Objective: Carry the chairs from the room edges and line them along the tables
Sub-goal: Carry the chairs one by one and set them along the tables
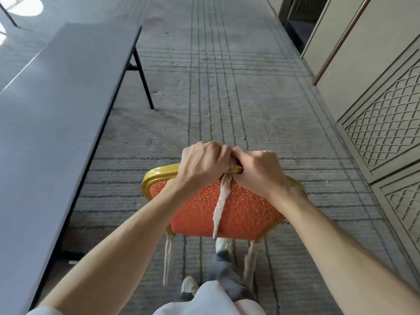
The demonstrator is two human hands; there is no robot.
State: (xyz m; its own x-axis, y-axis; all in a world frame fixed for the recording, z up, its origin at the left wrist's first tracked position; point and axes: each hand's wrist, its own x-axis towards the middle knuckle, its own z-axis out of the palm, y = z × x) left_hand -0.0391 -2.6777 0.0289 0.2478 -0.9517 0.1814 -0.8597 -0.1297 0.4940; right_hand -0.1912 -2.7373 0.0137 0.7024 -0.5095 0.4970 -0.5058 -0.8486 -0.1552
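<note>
Bare forearms (127, 242), a white short-sleeved top (211, 301), dark grey trousers (223, 271) (bunched at the ankle), pale low sneakers (188, 285).

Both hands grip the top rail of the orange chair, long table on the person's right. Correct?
No. The head view shows the long table on the person's left; the wall panels are on the right. The left hand and right hand do both grip the top rail of the orange chair.

Left hand (202, 163) and right hand (259, 170) grip chair (241, 210) beside table (52, 114).
</note>
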